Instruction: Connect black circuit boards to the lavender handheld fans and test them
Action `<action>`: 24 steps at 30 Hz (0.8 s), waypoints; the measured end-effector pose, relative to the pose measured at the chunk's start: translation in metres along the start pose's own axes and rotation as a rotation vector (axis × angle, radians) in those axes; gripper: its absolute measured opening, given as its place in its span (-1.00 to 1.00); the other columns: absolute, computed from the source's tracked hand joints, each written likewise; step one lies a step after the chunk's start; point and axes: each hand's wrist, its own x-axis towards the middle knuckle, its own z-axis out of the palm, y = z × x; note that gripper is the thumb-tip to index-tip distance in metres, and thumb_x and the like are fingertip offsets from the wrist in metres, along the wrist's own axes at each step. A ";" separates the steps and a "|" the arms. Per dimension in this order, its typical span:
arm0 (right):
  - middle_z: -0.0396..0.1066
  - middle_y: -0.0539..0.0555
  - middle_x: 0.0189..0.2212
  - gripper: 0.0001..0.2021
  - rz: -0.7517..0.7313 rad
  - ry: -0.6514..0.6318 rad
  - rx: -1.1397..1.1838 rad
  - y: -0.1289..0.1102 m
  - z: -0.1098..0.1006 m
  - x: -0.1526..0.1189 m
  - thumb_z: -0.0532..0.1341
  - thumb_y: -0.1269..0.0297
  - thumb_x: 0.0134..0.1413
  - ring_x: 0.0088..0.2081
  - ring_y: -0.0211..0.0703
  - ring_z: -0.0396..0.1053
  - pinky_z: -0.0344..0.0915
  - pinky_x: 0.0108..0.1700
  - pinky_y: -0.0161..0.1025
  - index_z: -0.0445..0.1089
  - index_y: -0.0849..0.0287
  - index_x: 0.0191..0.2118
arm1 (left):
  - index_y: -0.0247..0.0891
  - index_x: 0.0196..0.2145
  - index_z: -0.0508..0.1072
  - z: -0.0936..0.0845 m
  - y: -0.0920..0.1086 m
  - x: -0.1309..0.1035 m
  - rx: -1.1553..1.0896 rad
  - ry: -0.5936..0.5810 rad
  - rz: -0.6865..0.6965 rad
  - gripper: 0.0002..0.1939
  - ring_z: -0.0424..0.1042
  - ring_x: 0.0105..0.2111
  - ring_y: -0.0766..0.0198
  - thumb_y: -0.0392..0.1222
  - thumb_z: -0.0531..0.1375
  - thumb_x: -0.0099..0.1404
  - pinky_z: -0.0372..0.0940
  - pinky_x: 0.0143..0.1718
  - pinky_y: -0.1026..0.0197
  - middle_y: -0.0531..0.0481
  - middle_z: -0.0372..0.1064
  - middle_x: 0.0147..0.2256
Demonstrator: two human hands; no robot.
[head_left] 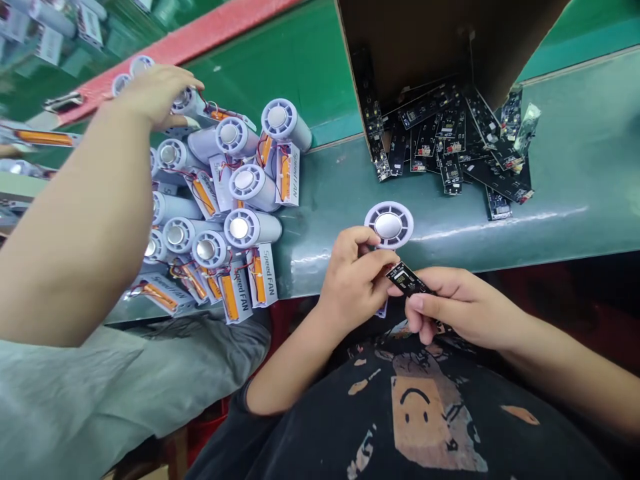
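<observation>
My right hand [457, 303] grips a narrow black circuit board [407, 279] between thumb and fingers, tilted in front of my chest. Close beside it, my left hand [355, 280] is closed, its fingertips at the board's upper left end. Just above my left hand is the round vented end of a fan unit [389, 225], with a silver disc in its centre. Part of the unit's body is hidden behind my left hand; a bit of its pale casing shows below. Whether my left fingers pinch the board, a wire or the fan unit cannot be made out.
Many fan units [250, 229] with orange batteries and "Speed FAN" casings crowd the green table [325, 250] at left. A co-worker's arm [85, 213] reaches over them. Circuit boards [450, 143] lie heaped at the mouth of a cardboard box [440, 40]. A red rail [175, 43] runs behind.
</observation>
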 end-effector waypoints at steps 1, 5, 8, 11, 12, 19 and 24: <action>0.43 -0.04 -0.51 -0.69 0.026 -0.017 0.064 0.003 -0.002 0.002 0.26 0.03 0.16 -0.56 -0.35 0.39 0.32 -0.54 -0.38 0.40 0.22 -0.20 | -0.17 -0.30 0.49 -0.003 0.002 -0.001 0.076 0.019 0.001 -0.94 0.30 -0.17 0.18 -0.29 0.28 0.27 0.28 -0.17 0.10 -0.03 0.24 -0.18; 0.42 -0.07 -0.52 -0.59 0.047 -0.078 0.156 0.011 -0.007 0.009 0.28 -0.03 0.14 -0.57 -0.39 0.38 0.25 -0.54 -0.42 0.37 0.24 -0.10 | -0.21 -0.25 0.49 -0.016 0.009 -0.007 0.236 -0.004 -0.071 -0.91 0.36 -0.28 0.18 -0.35 0.22 0.30 0.28 -0.21 0.08 -0.03 0.40 -0.29; 0.40 -0.11 -0.51 -0.59 0.006 -0.070 0.123 0.012 -0.005 0.014 0.31 -0.05 0.11 -0.59 -0.42 0.34 0.22 -0.55 -0.43 0.34 0.22 -0.15 | -0.25 -0.18 0.48 -0.022 0.011 -0.010 0.158 -0.083 -0.095 -0.88 0.45 -0.28 0.21 -0.36 0.16 0.37 0.34 -0.21 0.12 -0.04 0.52 -0.26; 0.37 -0.11 -0.51 -0.63 -0.030 -0.023 -0.001 0.007 0.000 0.015 0.30 -0.05 0.12 -0.57 -0.41 0.34 0.26 -0.51 -0.40 0.32 0.20 -0.30 | -0.28 -0.16 0.51 -0.028 0.011 -0.009 0.146 -0.131 -0.089 -0.85 0.49 -0.27 0.19 -0.33 0.14 0.41 0.37 -0.20 0.11 -0.07 0.56 -0.25; 0.38 -0.09 -0.51 -0.63 -0.038 -0.009 -0.051 0.006 0.001 0.015 0.28 -0.05 0.14 -0.55 -0.40 0.36 0.29 -0.48 -0.39 0.32 0.20 -0.35 | -0.29 -0.16 0.52 -0.029 0.011 -0.008 0.154 -0.150 -0.094 -0.84 0.49 -0.28 0.18 -0.33 0.14 0.41 0.37 -0.22 0.10 -0.08 0.57 -0.26; 0.42 -0.05 -0.53 -0.59 -0.014 0.028 0.125 0.013 0.007 0.021 0.28 -0.11 0.11 -0.52 -0.34 0.41 0.37 -0.42 -0.32 0.33 0.20 -0.39 | -0.23 -0.21 0.56 -0.034 0.007 -0.003 0.013 -0.158 -0.306 -0.90 0.51 -0.40 0.29 -0.29 0.25 0.32 0.40 -0.32 0.22 0.02 0.58 -0.35; 0.42 -0.07 -0.58 -0.57 0.033 0.096 0.262 0.015 0.012 0.024 0.36 -0.12 0.01 -0.56 -0.32 0.41 0.30 -0.49 -0.35 0.32 0.18 -0.40 | -0.21 -0.15 0.51 -0.041 -0.004 0.009 0.014 -0.206 -0.378 -0.83 0.53 -0.33 0.26 -0.23 0.28 0.28 0.44 -0.25 0.20 0.03 0.55 -0.33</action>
